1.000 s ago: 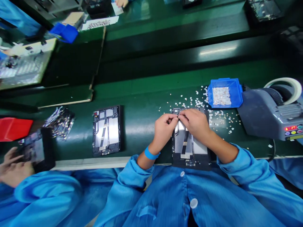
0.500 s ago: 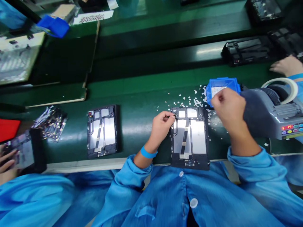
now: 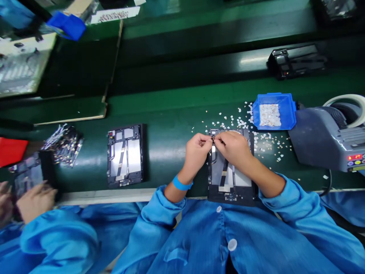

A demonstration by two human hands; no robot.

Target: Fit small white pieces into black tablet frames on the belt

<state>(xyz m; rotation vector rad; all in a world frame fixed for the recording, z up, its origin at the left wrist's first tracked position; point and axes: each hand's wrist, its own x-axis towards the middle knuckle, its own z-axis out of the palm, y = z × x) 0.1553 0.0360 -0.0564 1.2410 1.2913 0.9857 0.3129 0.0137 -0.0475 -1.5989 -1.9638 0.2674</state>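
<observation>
A dark tablet frame [image 3: 231, 179] with silver panels lies on the green belt right in front of me. My left hand [image 3: 197, 149] and my right hand [image 3: 232, 146] meet over its upper left corner. Both are closed in a pinch, fingertips nearly touching, on something too small to name. Behind the frame to the right stands a blue bin [image 3: 274, 110] holding small white pieces, and several such pieces [image 3: 236, 122] lie scattered on the belt around it.
A second tablet frame [image 3: 124, 155] lies to the left. A grey tape dispenser [image 3: 327, 139] stands at the right. A co-worker's hands [image 3: 32, 198] hold a dark device at far left, beside a pile of silvery parts [image 3: 64, 142]. A black tray [image 3: 296, 61] sits on the far belt.
My right hand went out to the blue bin half a second ago and has come back to the frame's upper left corner, meeting my left hand. The hand at far right is gone.
</observation>
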